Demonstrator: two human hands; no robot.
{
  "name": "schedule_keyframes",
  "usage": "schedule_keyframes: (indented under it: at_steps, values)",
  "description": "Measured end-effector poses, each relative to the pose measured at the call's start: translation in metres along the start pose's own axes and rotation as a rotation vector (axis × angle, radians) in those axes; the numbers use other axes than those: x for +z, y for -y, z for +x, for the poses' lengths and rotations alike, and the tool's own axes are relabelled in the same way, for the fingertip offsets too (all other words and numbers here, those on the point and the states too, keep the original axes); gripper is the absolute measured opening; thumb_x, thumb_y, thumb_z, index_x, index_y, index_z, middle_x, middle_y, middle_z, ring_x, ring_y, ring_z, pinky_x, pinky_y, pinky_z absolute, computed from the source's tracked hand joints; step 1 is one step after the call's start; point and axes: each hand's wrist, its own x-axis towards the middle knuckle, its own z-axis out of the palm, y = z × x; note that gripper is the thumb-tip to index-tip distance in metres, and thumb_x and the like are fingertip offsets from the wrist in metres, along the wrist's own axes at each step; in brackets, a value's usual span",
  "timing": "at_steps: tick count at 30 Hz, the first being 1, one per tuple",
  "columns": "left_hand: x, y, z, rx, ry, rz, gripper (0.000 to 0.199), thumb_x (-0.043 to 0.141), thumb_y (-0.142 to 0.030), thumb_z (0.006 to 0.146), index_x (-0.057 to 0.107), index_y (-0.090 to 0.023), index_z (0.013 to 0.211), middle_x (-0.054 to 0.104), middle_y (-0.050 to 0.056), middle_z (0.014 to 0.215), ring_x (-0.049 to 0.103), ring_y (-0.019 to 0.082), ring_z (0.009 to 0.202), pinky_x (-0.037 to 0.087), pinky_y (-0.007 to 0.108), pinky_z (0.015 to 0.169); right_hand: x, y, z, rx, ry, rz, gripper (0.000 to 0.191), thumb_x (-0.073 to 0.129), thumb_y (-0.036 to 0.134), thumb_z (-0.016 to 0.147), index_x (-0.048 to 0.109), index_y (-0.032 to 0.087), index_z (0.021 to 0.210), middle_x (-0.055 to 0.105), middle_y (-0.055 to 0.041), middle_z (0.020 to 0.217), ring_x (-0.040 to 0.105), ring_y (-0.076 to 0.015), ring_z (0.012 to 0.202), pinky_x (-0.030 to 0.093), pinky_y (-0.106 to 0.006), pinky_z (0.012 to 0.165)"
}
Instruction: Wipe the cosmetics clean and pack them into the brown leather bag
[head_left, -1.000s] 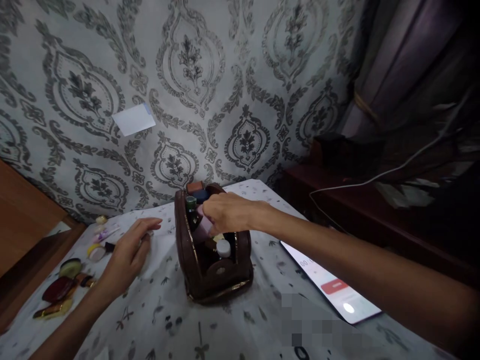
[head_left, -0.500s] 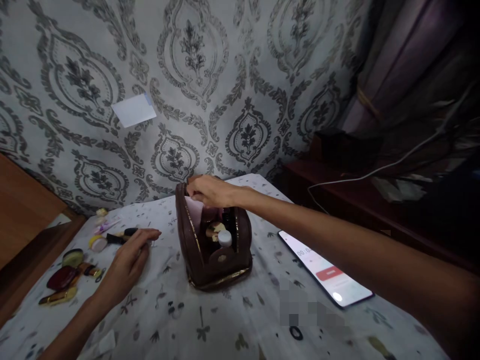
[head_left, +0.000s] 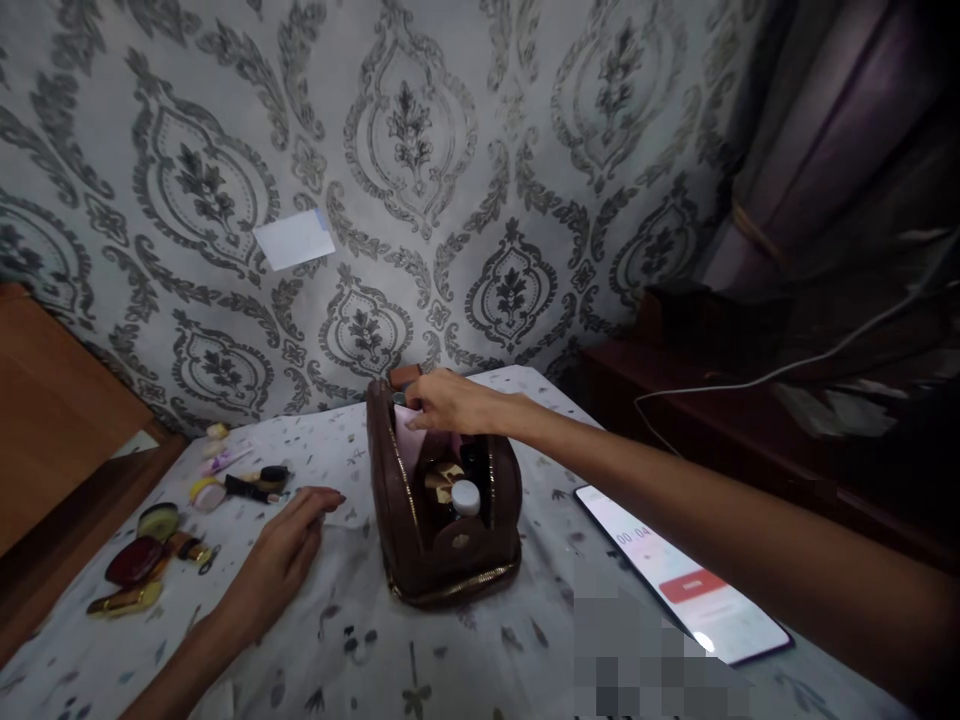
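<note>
A brown zip-up makeup bag (head_left: 382, 500) stands unzipped on the patterned sheet. Inside it are a white-capped container (head_left: 466, 498), a gold-coloured item (head_left: 444, 480) and something pale pink (head_left: 409, 432). My right hand (head_left: 446, 400) reaches over the bag's back part with fingers curled down at the opening beside the pink thing; what they pinch, if anything, is hidden. To the left of the bag, my left hand (head_left: 281, 550) rests palm down on the sheet, fingers stretched out and holding nothing. Nearest to it lies a black cosmetic tube (head_left: 251, 489).
More cosmetics lie at the left, among them a dark red compact (head_left: 135, 560), a green round case (head_left: 157, 520) and a gold tube (head_left: 124, 600). A phone (head_left: 682, 570) showing a timer lies under my right forearm. A white cable (head_left: 750, 383) hangs at the right.
The view has shifted slightly, so the bag and sheet sit lower and further right. My right hand's fingers have shifted from the bag's back rim to the opening near the pink thing.
</note>
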Motion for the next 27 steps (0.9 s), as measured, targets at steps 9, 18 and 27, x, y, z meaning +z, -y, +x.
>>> schedule_keyframes:
  at_steps: [9,18,27]
  values:
    - [0.001,0.001,-0.017,-0.068,0.046,-0.045,0.032,0.033,-0.022,0.096,0.059,-0.019,0.113,0.064,0.013,0.114,0.063,0.021,0.105,0.053,0.035,0.091,-0.006,0.010,-0.001,0.089,0.083,0.164,0.009,0.061,0.019,0.085,0.066,0.014,0.079,0.063,0.0009,0.061,0.061,-0.0129,0.060,0.037,-0.021,0.058]
    - [0.005,0.007,-0.030,-0.070,0.045,-0.061,0.031,0.036,-0.022,0.094,0.064,-0.021,0.108,0.067,0.011,0.111,0.065,0.022,0.105,0.053,0.035,0.091,-0.004,0.020,0.006,0.421,0.134,0.349,0.008,0.057,0.012,0.089,0.065,0.013,0.088,0.067,0.0002,0.054,0.069,-0.0136,0.056,0.048,-0.016,0.052]
    - [0.011,0.003,-0.032,-0.038,0.120,-0.116,0.033,0.029,-0.021,0.097,0.059,-0.021,0.110,0.064,0.013,0.113,0.063,0.022,0.107,0.051,0.036,0.093,-0.001,0.009,0.006,0.260,0.099,0.078,0.014,0.067,0.025,0.082,0.071,0.014,0.091,0.073,-0.0065,0.076,0.070,-0.0199,0.075,0.044,-0.021,0.058]
